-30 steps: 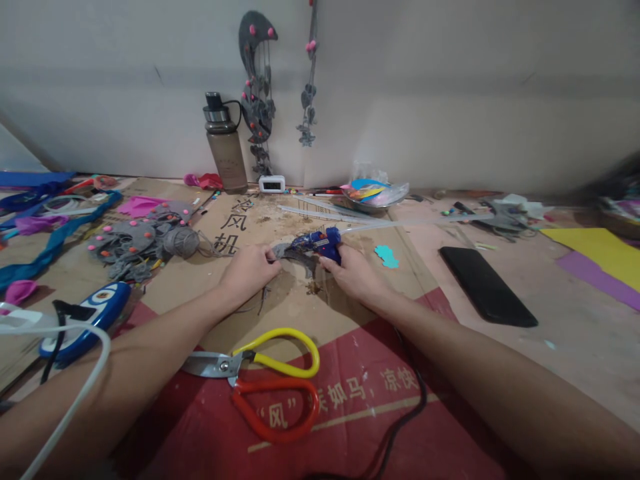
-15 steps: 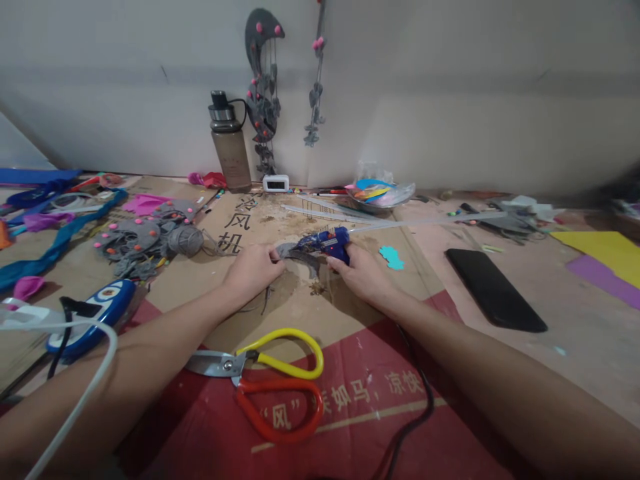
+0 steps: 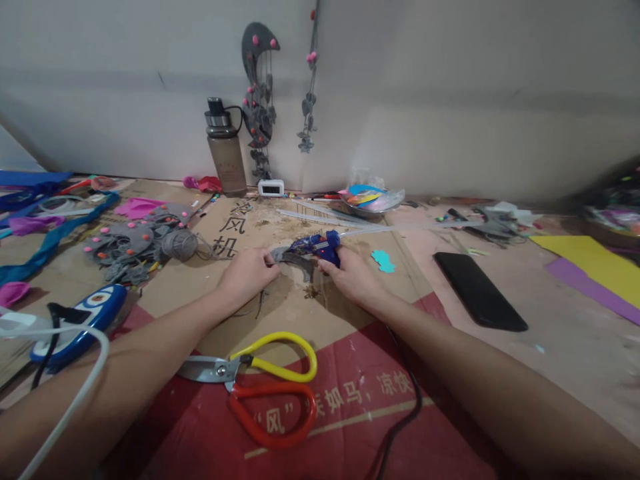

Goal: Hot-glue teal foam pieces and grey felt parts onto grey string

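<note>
My right hand [image 3: 353, 275] is wrapped round a blue hot glue gun [image 3: 323, 245] with a long clear glue stick [image 3: 395, 228] out of its back. Its nozzle points left, at a grey felt crescent [image 3: 301, 265] lying on the cardboard. The fingers of my left hand [image 3: 253, 273] pinch the left end of that crescent. Thin grey strings [image 3: 261, 301] trail below my left hand. Whether glue is coming out is too small to see.
Scissors [image 3: 223, 370] with yellow and red handles lie in front on cardboard [image 3: 350, 440]. A black phone [image 3: 477, 290] is at right, a yarn ball [image 3: 179, 245] and felt pieces [image 3: 125, 243] at left. A bottle [image 3: 227, 160] stands by the wall; a dark cord [image 3: 413, 413] runs forward.
The whole view has shifted slightly, so things appear a little further left and lower. Both hands keep their grips, with the glue gun still over the felt crescent.
</note>
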### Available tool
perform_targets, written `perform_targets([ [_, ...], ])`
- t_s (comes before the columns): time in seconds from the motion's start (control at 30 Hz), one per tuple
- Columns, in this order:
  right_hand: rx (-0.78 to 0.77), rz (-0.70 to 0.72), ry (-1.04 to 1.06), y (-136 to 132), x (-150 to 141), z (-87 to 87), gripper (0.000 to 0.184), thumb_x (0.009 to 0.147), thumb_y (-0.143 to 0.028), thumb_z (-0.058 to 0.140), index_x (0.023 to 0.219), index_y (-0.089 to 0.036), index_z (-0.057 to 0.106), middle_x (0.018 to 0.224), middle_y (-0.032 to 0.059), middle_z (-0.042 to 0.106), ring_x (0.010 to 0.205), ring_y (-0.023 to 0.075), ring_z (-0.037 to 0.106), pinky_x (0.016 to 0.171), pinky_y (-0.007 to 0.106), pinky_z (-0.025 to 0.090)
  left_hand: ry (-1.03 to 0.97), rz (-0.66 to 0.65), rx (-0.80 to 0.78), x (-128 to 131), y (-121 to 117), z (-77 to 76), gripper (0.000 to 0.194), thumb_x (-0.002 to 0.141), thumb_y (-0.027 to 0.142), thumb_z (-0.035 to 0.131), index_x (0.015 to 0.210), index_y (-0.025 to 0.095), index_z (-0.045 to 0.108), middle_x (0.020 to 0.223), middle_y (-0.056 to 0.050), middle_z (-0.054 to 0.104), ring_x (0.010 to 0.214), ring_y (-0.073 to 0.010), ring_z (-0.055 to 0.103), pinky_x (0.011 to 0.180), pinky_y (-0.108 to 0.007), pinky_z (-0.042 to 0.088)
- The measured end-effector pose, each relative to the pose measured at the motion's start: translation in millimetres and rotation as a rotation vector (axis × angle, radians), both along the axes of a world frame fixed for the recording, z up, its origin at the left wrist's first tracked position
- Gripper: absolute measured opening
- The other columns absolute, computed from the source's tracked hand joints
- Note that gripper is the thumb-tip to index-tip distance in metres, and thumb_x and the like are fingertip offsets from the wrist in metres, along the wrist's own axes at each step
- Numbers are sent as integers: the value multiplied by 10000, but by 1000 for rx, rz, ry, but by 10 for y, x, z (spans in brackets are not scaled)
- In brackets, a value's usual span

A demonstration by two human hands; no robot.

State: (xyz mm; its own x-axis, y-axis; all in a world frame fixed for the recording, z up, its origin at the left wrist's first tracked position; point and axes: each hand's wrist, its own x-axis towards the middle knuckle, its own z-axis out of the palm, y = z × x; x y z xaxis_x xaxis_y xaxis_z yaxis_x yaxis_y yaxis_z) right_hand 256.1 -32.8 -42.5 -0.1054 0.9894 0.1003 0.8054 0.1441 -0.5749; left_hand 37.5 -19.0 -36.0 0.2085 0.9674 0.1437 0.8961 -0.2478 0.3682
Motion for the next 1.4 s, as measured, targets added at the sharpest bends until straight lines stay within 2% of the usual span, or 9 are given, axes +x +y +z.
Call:
perform_targets([
  [0.23, -18, -6, 145, 43, 18, 15, 201, 849, -333, 500, 929, -176, 597, 920, 66, 677, 820, 181, 613, 691, 261, 420, -9, -28, 18, -12, 6, -11, 162, 708, 288, 516, 663, 200, 644, 682, -32, 679, 653, -185, 598, 630, -278, 400],
  [0.47, 18, -179, -32, 200, 150, -4, 373, 865, -469, 428, 974, -150, 589, 968, 123, 664, 851, 225, 611, 695, 294, 424, -111, -8, -24, -44, -47, 157, 220, 737, 377, 548, 760, 189, 661, 709, -28, 680, 649, -174, 588, 610, -261, 409],
  [0.67, -27, -238, -304, 245, 180, 22, 431, 882, -448, 387, 1020, -101, 601, 1050, 211, 635, 1025, 313, 578, 837, 405, 406, -199, 88, 98, -142, -22, 355, 222, 779, 350, 522, 758, 168, 647, 733, -39, 681, 683, -170, 591, 633, -265, 411],
  [0.8, -35, -236, -339, 254, 190, 13, 485, 894, -481, 353, 1037, -87, 598, 1049, 222, 634, 1016, 308, 587, 835, 412, 410, -285, 119, 137, -189, -40, 454, 222, 786, 356, 537, 795, 177, 670, 797, -23, 700, 662, -147, 588, 619, -255, 411],
  [0.97, 15, -221, -388, 214, 194, 6, 527, 896, -518, 341, 1056, -77, 582, 1063, 234, 622, 1006, 316, 591, 828, 411, 412, -344, 86, 316, -309, -6, 540, 184, 769, 343, 573, 734, 191, 671, 987, -39, 689, 873, -168, 608, 748, -265, 447],
  [1.13, 77, -163, -479, 110, 212, 147, 595, 902, -548, 290, 1020, -51, 596, 1021, 258, 615, 969, 337, 588, 809, 430, 408, -451, 153, 456, -348, -53, 648, 217, 785, 382, 568, 806, 203, 689, 1070, -36, 663, 945, -178, 587, 754, -273, 453],
  [1.2, 131, -177, -534, 65, 213, 252, 585, 886, -555, 338, 965, -46, 615, 989, 267, 611, 973, 355, 572, 827, 460, 393, -556, 134, 376, -281, -110, 653, 255, 783, 407, 574, 815, 184, 694, 949, -37, 688, 843, -160, 591, 705, -260, 445],
  [1.27, 232, -182, -517, 14, 186, 359, 503, 875, -515, 413, 937, -61, 621, 993, 254, 606, 1008, 357, 546, 866, 485, 369, -713, 57, 170, -179, -171, 615, 279, 768, 419, 597, 792, 158, 692, 793, -34, 684, 682, -123, 555, 630, -241, 426],
  [1.4, 317, 87, -21, -109, 16, 461, 289, 903, -373, 429, 990, -147, 585, 997, 122, 619, 950, 219, 562, 853, 369, 418, -1120, -77, -358, 19, -277, 476, 274, 727, 411, 654, 777, 142, 676, 685, -27, 645, 522, -67, 449, 504, -202, 358],
])
